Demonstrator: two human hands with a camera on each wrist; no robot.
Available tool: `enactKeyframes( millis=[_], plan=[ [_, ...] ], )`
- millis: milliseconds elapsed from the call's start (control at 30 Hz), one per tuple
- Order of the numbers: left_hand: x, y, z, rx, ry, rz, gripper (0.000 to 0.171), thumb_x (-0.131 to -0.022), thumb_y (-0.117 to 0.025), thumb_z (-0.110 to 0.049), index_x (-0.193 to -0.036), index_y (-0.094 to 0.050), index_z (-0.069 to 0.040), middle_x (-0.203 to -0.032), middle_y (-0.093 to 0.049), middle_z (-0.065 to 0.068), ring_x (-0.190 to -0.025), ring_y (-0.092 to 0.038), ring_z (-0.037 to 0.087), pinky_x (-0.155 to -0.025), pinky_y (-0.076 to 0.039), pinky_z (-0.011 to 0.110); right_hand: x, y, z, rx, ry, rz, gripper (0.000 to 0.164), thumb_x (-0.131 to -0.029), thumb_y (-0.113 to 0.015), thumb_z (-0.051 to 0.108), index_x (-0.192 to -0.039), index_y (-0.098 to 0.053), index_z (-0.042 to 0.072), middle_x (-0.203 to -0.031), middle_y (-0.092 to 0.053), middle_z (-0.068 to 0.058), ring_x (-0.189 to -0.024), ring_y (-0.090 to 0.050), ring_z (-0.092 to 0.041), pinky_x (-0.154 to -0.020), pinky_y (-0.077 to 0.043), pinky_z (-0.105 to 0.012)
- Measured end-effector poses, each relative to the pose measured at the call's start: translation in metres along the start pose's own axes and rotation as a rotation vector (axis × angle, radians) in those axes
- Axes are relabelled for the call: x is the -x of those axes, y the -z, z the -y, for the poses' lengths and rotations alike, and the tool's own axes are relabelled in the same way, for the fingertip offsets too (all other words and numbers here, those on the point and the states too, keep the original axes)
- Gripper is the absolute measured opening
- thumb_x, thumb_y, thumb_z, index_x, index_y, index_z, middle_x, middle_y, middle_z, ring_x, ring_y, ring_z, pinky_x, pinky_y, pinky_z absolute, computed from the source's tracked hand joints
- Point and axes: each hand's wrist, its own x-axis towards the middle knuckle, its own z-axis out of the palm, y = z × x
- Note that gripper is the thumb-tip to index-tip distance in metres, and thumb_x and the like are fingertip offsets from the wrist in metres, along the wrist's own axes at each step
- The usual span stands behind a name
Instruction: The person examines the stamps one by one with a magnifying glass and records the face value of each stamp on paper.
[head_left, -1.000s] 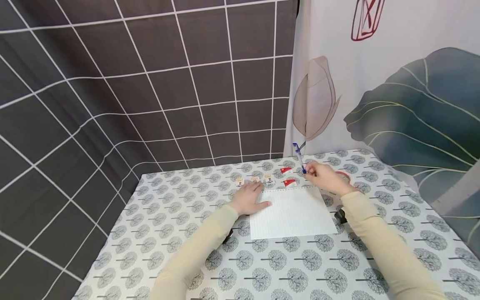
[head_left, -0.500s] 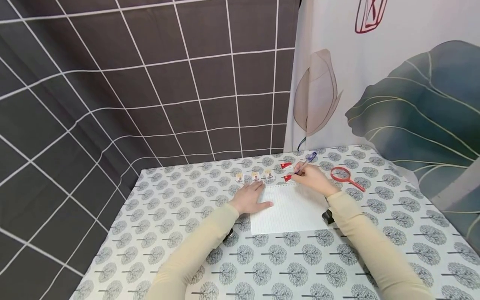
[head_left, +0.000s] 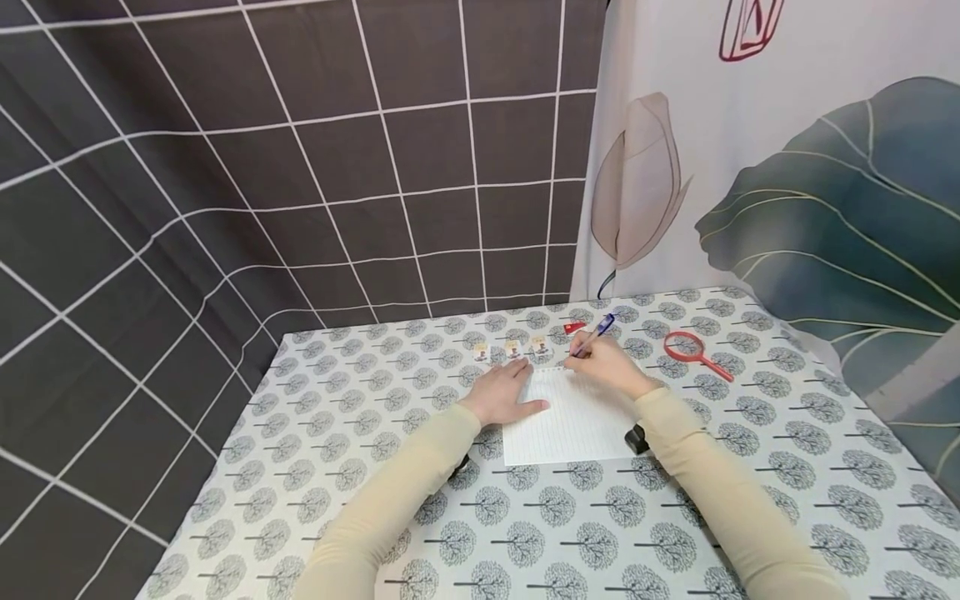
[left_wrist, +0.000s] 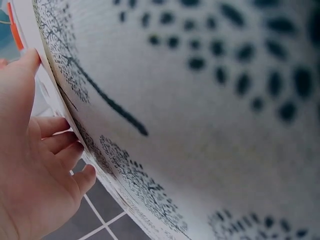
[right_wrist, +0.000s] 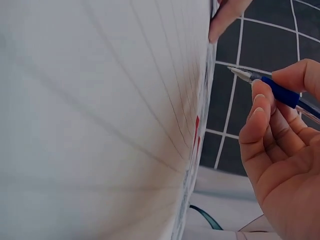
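A sheet of lined paper (head_left: pixel 562 429) with a perforated top edge lies on the table. My left hand (head_left: pixel 502 396) rests on its upper left side, fingers extended and thumb pointing right. In my right hand (head_left: pixel 611 367) a blue-capped clear pen (head_left: pixel 603 324) is pinched between thumb and fingers, over the paper's top edge. The right wrist view shows the pen's blue grip (right_wrist: pixel 282 93) and its bare tip, which appears just apart from the sheet. Whether there is writing on the paper cannot be made out.
Three small picture cards (head_left: pixel 513 351) lie in a row beyond the left hand. A red-and-white piece (head_left: pixel 574 327) lies behind the right hand, which hides another. To the right is a red magnifying glass (head_left: pixel 705 358). Curtains hang behind the tree-patterned tablecloth (head_left: pixel 360 442).
My right hand has come left and down with the pen, from beyond the paper to its top edge. The magnifying glass has come into full view. My left hand has stayed on the paper.
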Motion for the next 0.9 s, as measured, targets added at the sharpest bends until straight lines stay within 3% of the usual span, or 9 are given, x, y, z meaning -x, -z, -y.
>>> enactKeyframes(
  millis=[400, 900],
  plan=[
    [0.000, -0.003, 0.000, 0.011, 0.001, -0.001, 0.087, -0.098, -0.042, -0.069, -0.156, -0.035, -0.006, -0.163, -0.030, 0.011, -0.149, -0.029, 0.026, -0.121, -0.028, 0.040, -0.002, -0.012, 0.003, -0.004, 0.029, 0.031, 0.013, -0.086, -0.072, 0.011, -0.084, -0.059, 0.011, -0.075, -0.065, -0.001, -0.063, -0.054, -0.016, -0.059, -0.047, -0.027],
    [-0.001, -0.003, 0.000, 0.018, 0.003, -0.009, 0.085, -0.098, -0.046, -0.066, -0.156, -0.036, -0.005, -0.162, -0.032, 0.012, -0.148, -0.032, 0.027, -0.121, -0.029, 0.038, -0.004, -0.015, 0.005, 0.007, 0.042, 0.064, 0.015, -0.085, -0.073, 0.008, -0.083, -0.058, 0.010, -0.079, -0.067, -0.004, -0.066, -0.058, -0.016, -0.064, -0.052, -0.030]
  ],
)
